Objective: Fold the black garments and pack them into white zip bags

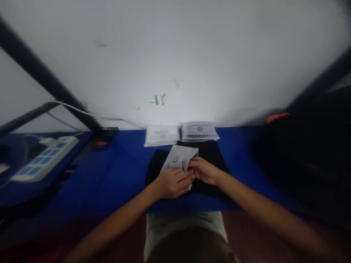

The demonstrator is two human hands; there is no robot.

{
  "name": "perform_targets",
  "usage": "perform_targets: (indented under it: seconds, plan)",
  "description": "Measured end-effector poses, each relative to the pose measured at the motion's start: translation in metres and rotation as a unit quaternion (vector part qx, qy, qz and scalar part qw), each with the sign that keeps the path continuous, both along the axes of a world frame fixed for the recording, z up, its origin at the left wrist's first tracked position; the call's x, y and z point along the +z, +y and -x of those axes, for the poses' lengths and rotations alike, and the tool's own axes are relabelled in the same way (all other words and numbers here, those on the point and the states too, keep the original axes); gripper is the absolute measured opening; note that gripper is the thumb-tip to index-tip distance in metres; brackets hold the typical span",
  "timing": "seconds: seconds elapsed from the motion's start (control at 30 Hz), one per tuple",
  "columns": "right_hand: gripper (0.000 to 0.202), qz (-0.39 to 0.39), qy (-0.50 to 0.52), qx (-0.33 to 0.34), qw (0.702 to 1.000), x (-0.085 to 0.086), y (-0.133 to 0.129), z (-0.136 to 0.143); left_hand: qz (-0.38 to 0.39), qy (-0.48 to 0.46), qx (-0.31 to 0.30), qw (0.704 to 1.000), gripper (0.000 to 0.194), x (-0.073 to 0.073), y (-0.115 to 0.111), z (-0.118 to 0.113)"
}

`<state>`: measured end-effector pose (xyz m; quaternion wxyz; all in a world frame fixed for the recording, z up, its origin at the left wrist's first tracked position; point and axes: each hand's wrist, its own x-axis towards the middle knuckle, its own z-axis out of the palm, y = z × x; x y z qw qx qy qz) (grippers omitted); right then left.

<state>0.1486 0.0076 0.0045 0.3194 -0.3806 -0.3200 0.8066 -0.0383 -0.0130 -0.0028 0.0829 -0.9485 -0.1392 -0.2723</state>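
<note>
A frosted plastic bag (175, 157) with a round dark print is tilted above a black cloth (210, 155) on the blue tabletop. My left hand (174, 183) is closed on the bag's lower edge. At the bag's right end, its mouth gapes, and the fingers of my right hand (202, 170) reach into it. Those fingertips are hidden by the plastic, so I cannot make out whether they grip anything inside. A small white tip shows below my left fingers.
Two stacks of similar bags, a left stack (161, 136) and a right stack (199, 130), lie against the wall. A power strip (48, 159) with blue sockets is at left, near a dark blurred object (102, 138). A large black shape (307, 157) fills the right side.
</note>
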Motion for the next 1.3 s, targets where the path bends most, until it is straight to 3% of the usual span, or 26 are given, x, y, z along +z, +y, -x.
perform_targets:
  seconds: [0.13, 0.23, 0.3, 0.4, 0.53, 0.6, 0.67, 0.73, 0.9, 1.07, 1.3]
  plan:
    - [0.02, -0.03, -0.073, 0.014, 0.997, 0.0, 0.005, -0.013, 0.001, -0.045, 0.012, 0.999, 0.009, -0.002, -0.007, 0.011]
    - [0.02, -0.179, -0.204, 0.048, 0.961, -0.003, 0.004, -0.024, 0.007, -0.053, 0.019, 0.998, 0.008, -0.002, -0.013, 0.016]
    - [0.019, -0.355, -0.313, 0.035, 0.88, 0.0, -0.003, -0.03, 0.01, -0.072, 0.03, 0.997, 0.008, -0.001, -0.014, 0.019]
    - [0.026, -0.593, -0.409, 0.032, 0.693, 0.014, -0.022, -0.034, 0.014, -0.12, 0.047, 0.992, 0.01, 0.003, -0.015, 0.023]
    - [0.027, -0.744, -0.447, 0.097, 0.487, 0.027, -0.041, -0.023, 0.01, -0.142, 0.061, 0.988, 0.017, 0.005, -0.013, 0.025]
    - [0.027, -0.784, -0.448, 0.101, 0.418, 0.027, -0.043, -0.017, 0.013, -0.145, 0.073, 0.987, 0.016, 0.004, -0.013, 0.025]
    - [0.028, -0.809, -0.439, 0.104, 0.378, 0.026, -0.041, -0.013, 0.018, -0.149, 0.082, 0.985, 0.015, 0.003, -0.014, 0.026]
    - [0.027, -0.82, -0.429, 0.109, 0.363, 0.025, -0.038, -0.012, 0.021, -0.152, 0.085, 0.984, 0.015, 0.002, -0.015, 0.027]
    - [0.026, -0.829, -0.408, 0.126, 0.362, 0.026, -0.03, -0.01, 0.015, -0.16, 0.077, 0.984, 0.02, 0.0, -0.017, 0.03]
    - [0.028, -0.816, -0.458, 0.113, 0.334, 0.019, -0.009, -0.024, -0.008, -0.194, 0.061, 0.979, 0.022, 0.007, -0.021, 0.033]
    - [0.024, -0.716, -0.571, 0.108, 0.385, 0.001, 0.027, -0.071, -0.041, -0.233, 0.066, 0.969, 0.018, 0.017, -0.025, 0.04]
